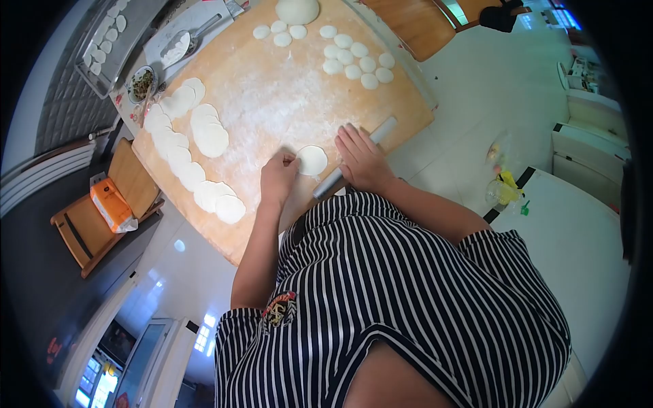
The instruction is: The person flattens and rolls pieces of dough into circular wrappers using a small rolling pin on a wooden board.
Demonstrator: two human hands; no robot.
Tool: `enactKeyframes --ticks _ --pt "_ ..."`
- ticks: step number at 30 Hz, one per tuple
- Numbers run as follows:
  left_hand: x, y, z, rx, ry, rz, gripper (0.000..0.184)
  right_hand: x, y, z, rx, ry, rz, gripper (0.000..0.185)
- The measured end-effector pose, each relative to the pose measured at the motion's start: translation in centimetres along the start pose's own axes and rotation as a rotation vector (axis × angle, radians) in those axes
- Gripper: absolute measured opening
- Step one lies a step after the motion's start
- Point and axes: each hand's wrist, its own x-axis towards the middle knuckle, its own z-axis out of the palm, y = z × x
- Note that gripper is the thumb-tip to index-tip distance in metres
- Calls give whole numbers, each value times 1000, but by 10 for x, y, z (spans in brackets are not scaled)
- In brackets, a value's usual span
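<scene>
A round, thin dough wrapper [313, 161] lies near the front edge of the floured wooden board [272, 68]. My left hand [279, 177] is closed in a pinch on the wrapper's left edge. To its right, my right hand [364, 160] lies flat with its fingers stretched out over a rolling pin [384, 130]. The pin slants along the board's near right edge, beside the wrapper. Its middle is hidden under my palm.
Overlapping rolled wrappers [179, 155] line the board's left side. Several small dough pieces [359, 49] and a large dough ball [297, 11] lie at the back. Beyond the left edge are a bowl of filling [141, 84], a flour scoop [178, 46] and a metal tray [126, 42].
</scene>
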Motion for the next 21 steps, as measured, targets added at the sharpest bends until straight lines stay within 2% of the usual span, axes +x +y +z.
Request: enactKeyframes --ticks 1,2,4,5,7,8,9,11,12,14,15,17,18,19,20,21 --pt "-1 -4 -2 -146 -112 -92 23 3 -2 -3 -9 -26 -4 53" --pt "0 -6 0 -147 -112 -97 23 14 -2 -1 -6 -30 -6 53" --pt "1 16 -5 97 -68 -26 23 68 -13 -4 -65 -1 0 58" --pt "7 12 -2 100 -68 -31 23 83 -18 4 -60 -2 -1 58" --pt "20 13 3 326 78 260 24 104 -20 14 -28 114 176 60" --pt "20 11 3 355 94 316 25 101 -21 11 -36 156 205 58" --pt "17 10 2 353 97 318 25 87 -18 12 -39 157 202 58" --pt "8 6 0 255 121 156 25 42 -10 19 -57 113 124 56" --pt "1 3 -2 254 121 160 25 24 -7 14 -60 115 126 56" --pt "-8 -3 -4 3 70 -88 24 -1 1 4 -50 -9 2 52" --pt "-7 -8 -3 2 65 -89 24 4 0 2 -50 -13 5 52" --pt "-3 -20 -2 -62 -142 -33 24 35 -5 0 -103 21 -40 52" --pt "1 -12 -2 -60 -138 -35 24 59 -8 -1 -100 23 -42 52" --pt "4 1 -3 80 -74 35 24 85 -15 -2 -67 43 20 53" --pt "6 8 -2 221 -13 107 25 96 -19 -3 -35 62 85 53" --pt "8 4 0 222 -13 106 25 93 -21 -1 -33 62 85 53"
